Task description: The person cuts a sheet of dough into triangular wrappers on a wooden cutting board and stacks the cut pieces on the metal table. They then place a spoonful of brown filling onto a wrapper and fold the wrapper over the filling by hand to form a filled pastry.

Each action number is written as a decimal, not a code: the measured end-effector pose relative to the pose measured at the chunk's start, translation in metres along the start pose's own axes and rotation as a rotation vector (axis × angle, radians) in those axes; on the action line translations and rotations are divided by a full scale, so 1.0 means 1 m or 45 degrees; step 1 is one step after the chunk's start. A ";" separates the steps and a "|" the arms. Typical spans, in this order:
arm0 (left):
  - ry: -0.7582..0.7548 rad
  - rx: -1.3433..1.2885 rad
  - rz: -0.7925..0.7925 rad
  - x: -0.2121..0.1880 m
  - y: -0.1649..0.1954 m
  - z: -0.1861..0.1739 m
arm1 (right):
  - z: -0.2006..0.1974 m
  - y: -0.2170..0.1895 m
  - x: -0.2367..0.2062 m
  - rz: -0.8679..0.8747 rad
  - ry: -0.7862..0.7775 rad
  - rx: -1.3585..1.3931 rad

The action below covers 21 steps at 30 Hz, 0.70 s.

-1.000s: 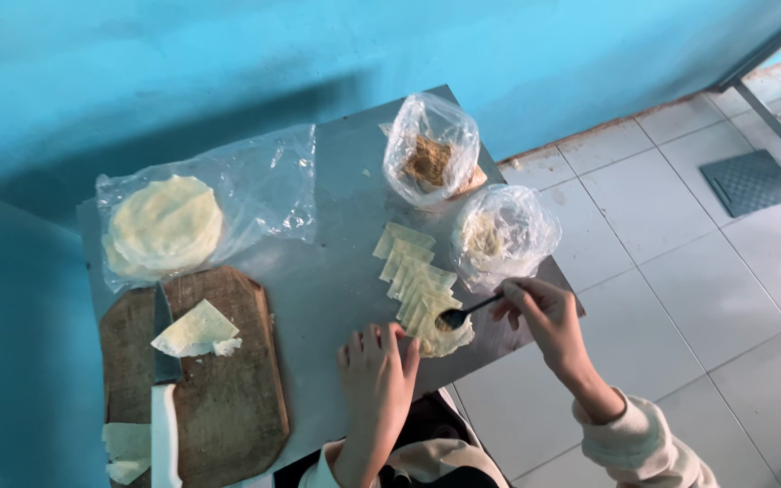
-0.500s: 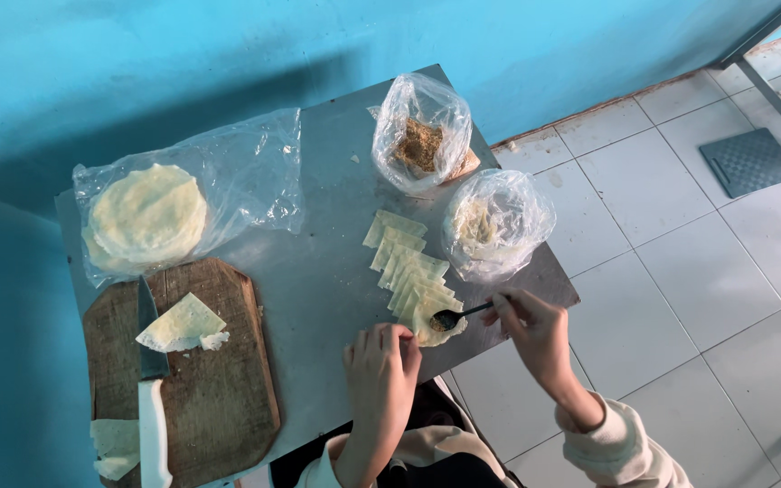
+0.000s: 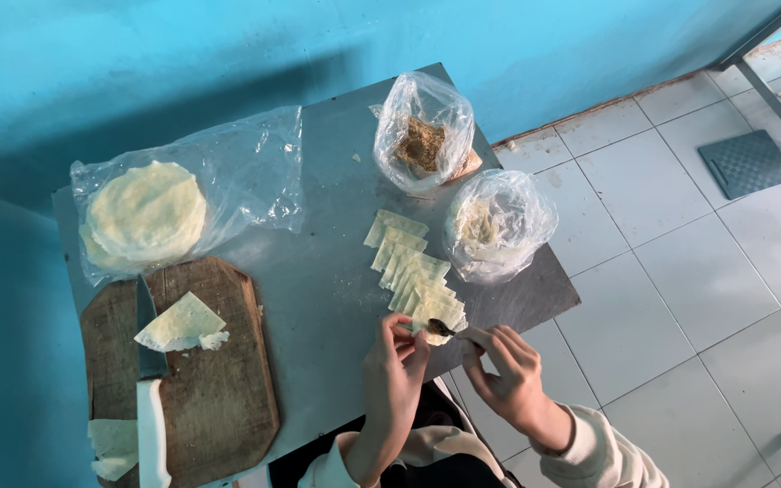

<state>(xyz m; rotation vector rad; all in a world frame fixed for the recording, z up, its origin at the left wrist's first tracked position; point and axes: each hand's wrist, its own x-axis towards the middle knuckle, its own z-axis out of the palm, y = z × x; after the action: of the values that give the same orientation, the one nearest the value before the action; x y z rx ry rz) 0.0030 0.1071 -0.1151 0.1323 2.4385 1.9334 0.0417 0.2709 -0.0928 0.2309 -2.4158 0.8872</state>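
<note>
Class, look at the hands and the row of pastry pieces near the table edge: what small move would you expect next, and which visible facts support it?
Probably tip the spoon onto the nearest wrapper. The right hand holds the spoon over that piece, and the left hand pinches its edge.

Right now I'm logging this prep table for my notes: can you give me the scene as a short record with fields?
Surface: grey metal table against a blue wall
Left hand: left hand at the nearest dough square, fingers touching it
Right hand: right hand holding a small spoon over that square
Row: overlapping dough squares
Bags: brown filling bag; pale filling bag; bag of round wrappers
Board: wooden cutting board with a white-handled knife and cut dough pieces
</note>
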 end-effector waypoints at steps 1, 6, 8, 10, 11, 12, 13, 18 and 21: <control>0.000 -0.043 -0.001 -0.001 -0.001 0.001 | 0.002 0.001 -0.002 -0.038 -0.018 0.015; 0.052 -0.084 0.034 -0.004 -0.008 0.009 | 0.010 0.014 -0.015 -0.292 -0.047 -0.014; 0.057 -0.100 0.044 -0.005 -0.011 0.012 | 0.012 0.017 -0.024 -0.341 -0.034 -0.053; 0.066 -0.107 0.050 -0.007 -0.013 0.014 | 0.014 0.020 -0.030 -0.378 -0.011 -0.086; 0.077 -0.108 0.063 -0.007 -0.014 0.015 | 0.015 0.021 -0.031 -0.390 0.006 -0.100; 0.087 -0.108 0.075 -0.008 -0.015 0.017 | 0.016 0.022 -0.033 -0.401 0.023 -0.113; 0.098 -0.107 0.089 -0.008 -0.015 0.018 | 0.017 0.023 -0.034 -0.405 0.027 -0.112; 0.107 -0.119 0.079 -0.007 -0.017 0.019 | 0.017 0.025 -0.034 -0.425 0.025 -0.123; 0.113 -0.132 0.086 -0.007 -0.017 0.020 | 0.018 0.026 -0.032 -0.432 0.039 -0.115</control>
<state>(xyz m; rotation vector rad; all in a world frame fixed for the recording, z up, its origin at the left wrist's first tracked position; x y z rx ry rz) 0.0104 0.1216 -0.1368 0.1309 2.4101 2.1341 0.0521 0.2782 -0.1359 0.5685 -2.2888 0.6217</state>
